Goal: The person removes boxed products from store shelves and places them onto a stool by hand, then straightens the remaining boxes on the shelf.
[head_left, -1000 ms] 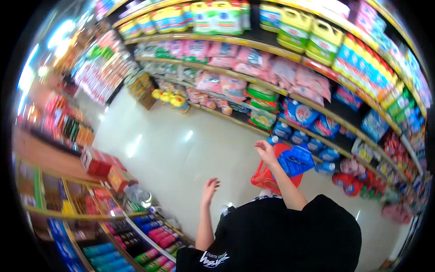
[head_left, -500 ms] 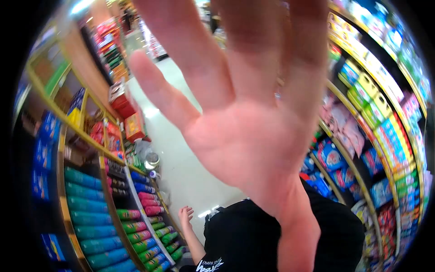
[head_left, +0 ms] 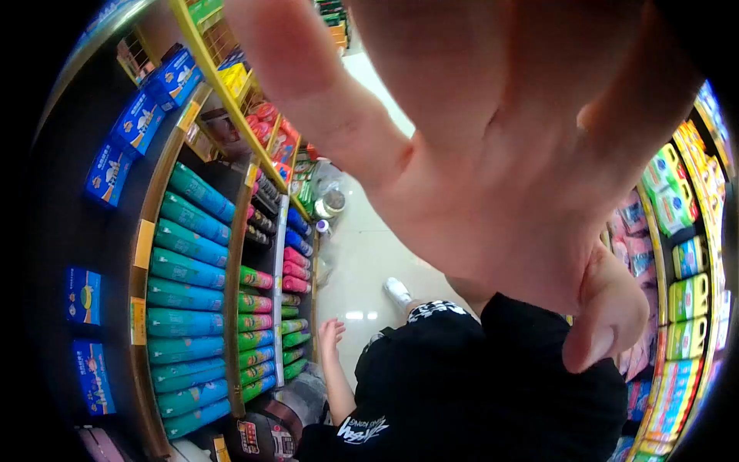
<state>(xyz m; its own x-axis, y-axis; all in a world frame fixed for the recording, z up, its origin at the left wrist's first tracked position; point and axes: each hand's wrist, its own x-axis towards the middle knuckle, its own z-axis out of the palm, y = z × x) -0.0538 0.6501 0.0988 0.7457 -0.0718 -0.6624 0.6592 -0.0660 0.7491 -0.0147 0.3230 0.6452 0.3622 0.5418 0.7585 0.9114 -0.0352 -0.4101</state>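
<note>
My right hand fills the upper middle of the view, very near the camera, palm facing me. Its fingers are stretched out and run off the top edge; the thumb sticks out at the lower right. Nothing lies in the palm. At the lower left, my left hand hangs beside my black shirt, empty, with fingers apart. Nearest to it is the shelf of green bottles, and a gap shows between them.
Teal bottles stand in a row on the left shelves, near blue boxes. Yellow-green packs line the right shelves. A clear jar sits on the pale tiled floor. One white shoe shows below me.
The view has swung left and down, so the left shelves show larger and a shoe has appeared. My right hand looks nearer, its thumb now visible. My left hand still hangs low.
</note>
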